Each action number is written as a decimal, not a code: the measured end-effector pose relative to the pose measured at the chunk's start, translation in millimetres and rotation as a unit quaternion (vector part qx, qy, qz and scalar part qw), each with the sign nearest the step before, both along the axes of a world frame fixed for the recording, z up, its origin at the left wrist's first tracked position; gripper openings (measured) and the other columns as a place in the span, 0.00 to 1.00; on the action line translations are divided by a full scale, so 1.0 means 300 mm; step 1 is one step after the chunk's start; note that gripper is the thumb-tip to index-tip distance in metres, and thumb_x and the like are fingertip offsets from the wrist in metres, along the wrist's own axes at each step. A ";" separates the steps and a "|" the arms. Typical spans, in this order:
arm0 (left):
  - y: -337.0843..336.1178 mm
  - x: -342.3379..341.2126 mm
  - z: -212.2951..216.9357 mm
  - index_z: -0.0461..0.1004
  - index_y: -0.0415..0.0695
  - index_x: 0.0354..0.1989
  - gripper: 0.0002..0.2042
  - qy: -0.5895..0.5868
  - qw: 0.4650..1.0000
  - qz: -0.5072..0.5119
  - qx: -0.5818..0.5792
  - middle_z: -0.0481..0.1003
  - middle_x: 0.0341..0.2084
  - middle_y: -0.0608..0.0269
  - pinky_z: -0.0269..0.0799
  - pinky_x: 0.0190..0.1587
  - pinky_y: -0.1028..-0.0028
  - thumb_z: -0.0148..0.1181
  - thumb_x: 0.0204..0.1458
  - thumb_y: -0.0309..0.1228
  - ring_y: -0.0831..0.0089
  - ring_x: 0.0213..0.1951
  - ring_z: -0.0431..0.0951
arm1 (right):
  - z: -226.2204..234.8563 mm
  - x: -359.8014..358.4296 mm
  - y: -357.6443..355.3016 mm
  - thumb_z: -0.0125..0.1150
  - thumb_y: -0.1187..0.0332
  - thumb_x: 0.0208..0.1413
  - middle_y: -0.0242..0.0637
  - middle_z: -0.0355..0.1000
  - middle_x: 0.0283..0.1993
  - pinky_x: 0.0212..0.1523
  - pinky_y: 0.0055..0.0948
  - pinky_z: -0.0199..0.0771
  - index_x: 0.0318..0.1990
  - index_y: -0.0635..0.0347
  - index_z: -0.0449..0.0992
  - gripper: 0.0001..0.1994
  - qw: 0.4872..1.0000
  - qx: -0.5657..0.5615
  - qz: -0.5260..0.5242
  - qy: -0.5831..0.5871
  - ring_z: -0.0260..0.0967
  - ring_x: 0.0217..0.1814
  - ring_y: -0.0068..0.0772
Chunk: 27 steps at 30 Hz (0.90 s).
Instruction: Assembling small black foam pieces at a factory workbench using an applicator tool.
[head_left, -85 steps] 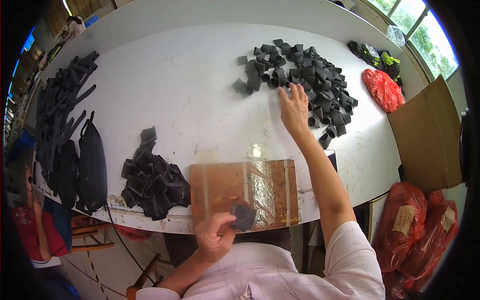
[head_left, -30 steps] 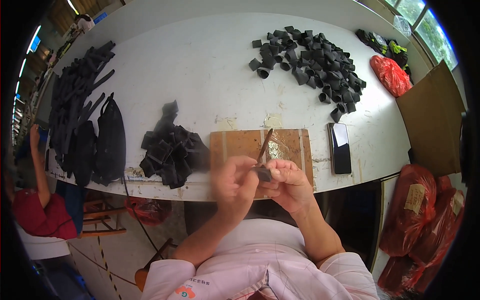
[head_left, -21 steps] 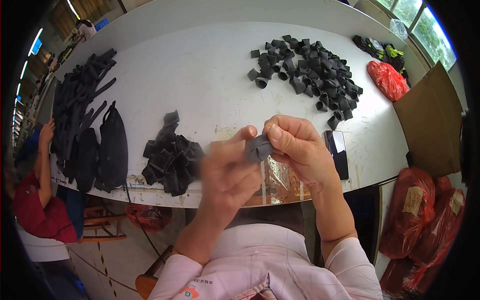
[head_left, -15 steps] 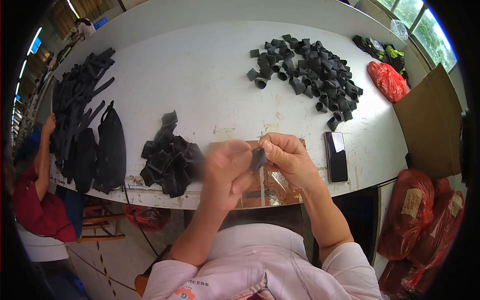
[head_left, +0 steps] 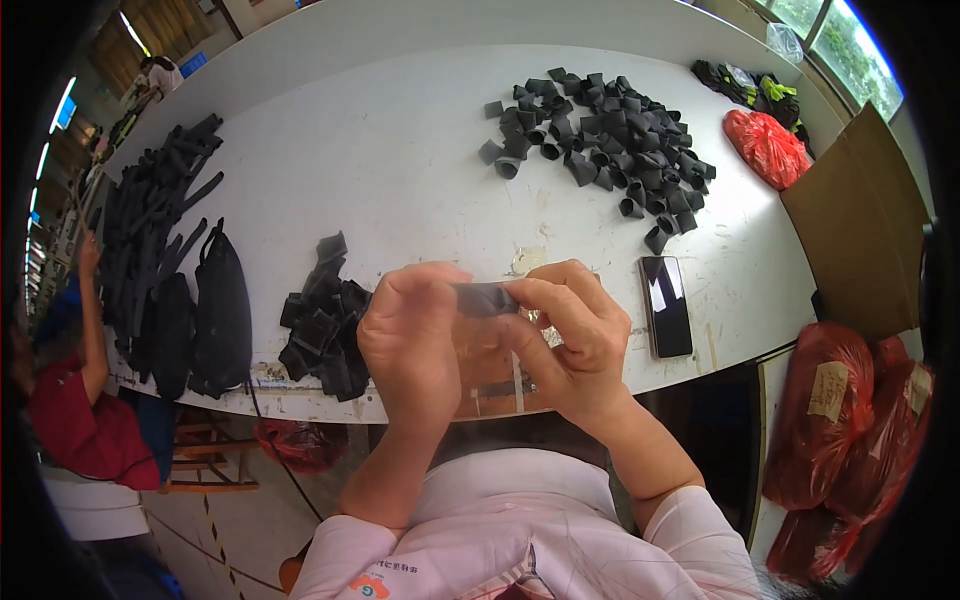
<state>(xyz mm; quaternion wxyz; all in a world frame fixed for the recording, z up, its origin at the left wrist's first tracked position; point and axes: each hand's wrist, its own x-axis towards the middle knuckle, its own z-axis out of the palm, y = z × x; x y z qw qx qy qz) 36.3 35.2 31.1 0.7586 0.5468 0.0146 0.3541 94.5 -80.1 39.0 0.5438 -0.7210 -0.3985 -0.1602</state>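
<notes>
A short black fabric piece (head_left: pixel 486 299) is stretched level between my two hands. My right hand (head_left: pixel 578 335) pinches its right end between thumb and forefinger. The piece's other end runs into my left hand (head_left: pixel 410 335), whose curled fingers are closed about it and slightly blurred. Beneath both hands lies a brown board (head_left: pixel 482 368) with clear tape on it, at the front edge of the white table (head_left: pixel 330 130). Close to my left hand is a pile of flat black pieces (head_left: pixel 325 330). Many short black tubes (head_left: pixel 630 145) lie scattered at the back right.
A phone (head_left: pixel 667 305) lies right of my hands. Long black strips (head_left: pixel 150 220) and black bundles (head_left: pixel 222 315) cover the left side, where a co-worker's arm (head_left: pixel 90 310) reaches in. A red bag (head_left: pixel 765 148), cardboard (head_left: pixel 855 220) and red sacks (head_left: pixel 820 415) line the right.
My left hand has moved left, away from the right one. The black piece, bunched between my fingers before, is now drawn out sideways between both hands. The view has shifted slightly.
</notes>
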 end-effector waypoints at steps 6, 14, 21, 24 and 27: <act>-0.011 -0.015 -0.025 0.67 0.38 0.31 0.05 0.000 0.994 -0.009 -0.107 0.68 0.29 0.60 0.62 0.43 0.74 0.50 0.53 0.27 0.73 0.35 0.66 | -0.003 0.026 0.018 0.63 0.76 0.36 0.34 0.65 0.24 0.21 0.26 0.62 0.29 0.62 0.73 0.09 0.996 -0.010 -0.008 -0.087 0.61 0.23 0.30; -0.028 -0.022 -0.047 0.66 0.39 0.31 0.05 0.012 0.997 0.003 -0.073 0.68 0.28 0.62 0.61 0.43 0.74 0.48 0.54 0.28 0.74 0.34 0.65 | -0.064 0.018 0.028 0.63 0.76 0.37 0.33 0.65 0.21 0.21 0.25 0.61 0.28 0.62 0.73 0.07 0.999 0.024 0.021 0.004 0.61 0.22 0.29; -0.018 -0.010 -0.063 0.66 0.39 0.31 0.05 -0.025 0.994 0.006 -0.103 0.68 0.29 0.62 0.60 0.44 0.73 0.48 0.54 0.28 0.73 0.35 0.65 | -0.034 0.049 0.022 0.62 0.76 0.38 0.34 0.64 0.21 0.20 0.24 0.62 0.27 0.62 0.73 0.06 0.997 -0.015 0.067 0.038 0.61 0.22 0.27; -0.018 -0.024 -0.061 0.65 0.39 0.31 0.05 -0.016 0.998 0.006 -0.063 0.68 0.29 0.62 0.60 0.44 0.74 0.50 0.53 0.27 0.73 0.35 0.65 | -0.054 0.033 0.023 0.62 0.77 0.38 0.35 0.64 0.21 0.20 0.23 0.61 0.26 0.63 0.73 0.05 0.999 -0.001 0.052 0.012 0.61 0.22 0.28; 0.008 -0.027 -0.076 0.66 0.38 0.29 0.04 -0.002 1.000 -0.013 0.012 0.68 0.29 0.60 0.61 0.41 0.76 0.52 0.51 0.25 0.74 0.34 0.66 | -0.066 0.037 0.027 0.61 0.78 0.39 0.35 0.64 0.21 0.20 0.22 0.59 0.26 0.66 0.72 0.05 0.999 0.012 0.035 -0.026 0.60 0.22 0.28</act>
